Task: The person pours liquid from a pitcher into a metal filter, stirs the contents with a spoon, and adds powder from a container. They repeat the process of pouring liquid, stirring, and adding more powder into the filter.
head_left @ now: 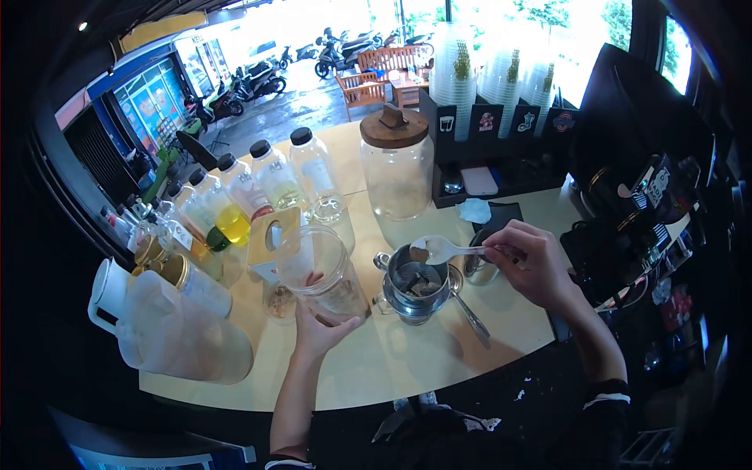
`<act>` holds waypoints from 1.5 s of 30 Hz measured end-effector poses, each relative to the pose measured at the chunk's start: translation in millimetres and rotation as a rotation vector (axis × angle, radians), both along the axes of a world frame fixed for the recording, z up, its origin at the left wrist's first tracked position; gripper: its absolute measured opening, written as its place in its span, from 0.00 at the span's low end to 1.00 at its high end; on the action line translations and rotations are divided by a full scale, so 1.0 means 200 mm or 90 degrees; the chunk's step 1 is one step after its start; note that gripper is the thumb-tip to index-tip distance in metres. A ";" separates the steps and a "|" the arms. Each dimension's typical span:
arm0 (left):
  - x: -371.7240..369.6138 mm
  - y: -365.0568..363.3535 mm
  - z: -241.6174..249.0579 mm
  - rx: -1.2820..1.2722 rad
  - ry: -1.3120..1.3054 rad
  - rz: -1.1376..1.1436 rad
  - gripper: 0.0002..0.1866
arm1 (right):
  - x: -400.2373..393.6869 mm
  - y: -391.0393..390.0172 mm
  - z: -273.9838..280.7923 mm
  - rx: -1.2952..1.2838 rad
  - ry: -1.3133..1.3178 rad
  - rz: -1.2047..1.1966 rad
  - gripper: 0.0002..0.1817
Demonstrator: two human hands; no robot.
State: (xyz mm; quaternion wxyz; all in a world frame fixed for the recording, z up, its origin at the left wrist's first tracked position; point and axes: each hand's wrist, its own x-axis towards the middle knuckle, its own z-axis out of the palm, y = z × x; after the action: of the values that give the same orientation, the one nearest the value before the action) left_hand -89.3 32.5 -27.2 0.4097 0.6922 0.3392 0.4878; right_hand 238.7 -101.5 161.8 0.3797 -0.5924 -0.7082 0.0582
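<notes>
My right hand pinches the handle of a pale plastic spoon. Some brown powder lies in the spoon's bowl, which is over the rim of a metal drip filter. Dark material shows inside the filter, which sits on a glass mug with a handle. My left hand is closed around the lower part of a clear open jar, which leans slightly. A little brown material shows inside the jar. Beside the filter, a metal spoon rests on the table.
Several black-capped bottles line the left side behind a tissue box. A large frosted pitcher stands at the left front. Farther back are a wooden-lidded glass jar and stacked plastic cups. A metal cup is near my right hand.
</notes>
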 end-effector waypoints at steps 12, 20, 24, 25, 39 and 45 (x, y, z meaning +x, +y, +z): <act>0.00 0.00 0.01 0.016 0.013 -0.008 0.62 | -0.01 -0.02 0.01 0.006 0.046 -0.007 0.03; -0.01 0.01 0.00 -0.011 0.027 -0.007 0.62 | -0.01 -0.08 0.01 0.027 0.006 0.032 0.03; 0.00 0.00 0.03 0.004 -0.001 -0.027 0.61 | -0.01 -0.09 0.00 0.049 -0.008 0.054 0.05; 0.00 0.00 0.03 0.002 0.004 -0.023 0.61 | -0.01 -0.09 -0.01 0.050 -0.008 0.052 0.05; 0.01 -0.01 0.03 0.005 0.005 -0.005 0.60 | 0.00 -0.09 -0.06 0.130 -0.115 0.074 0.05; 0.00 -0.01 0.05 0.047 0.034 0.031 0.59 | -0.08 -0.01 0.07 0.196 -0.090 0.063 0.06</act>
State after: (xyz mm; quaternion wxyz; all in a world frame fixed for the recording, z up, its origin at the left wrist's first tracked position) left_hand -89.1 30.2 -16.5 0.3625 0.7114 0.3486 0.4909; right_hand 223.2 -104.0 175.8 0.4119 -0.4944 -0.7618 -0.0746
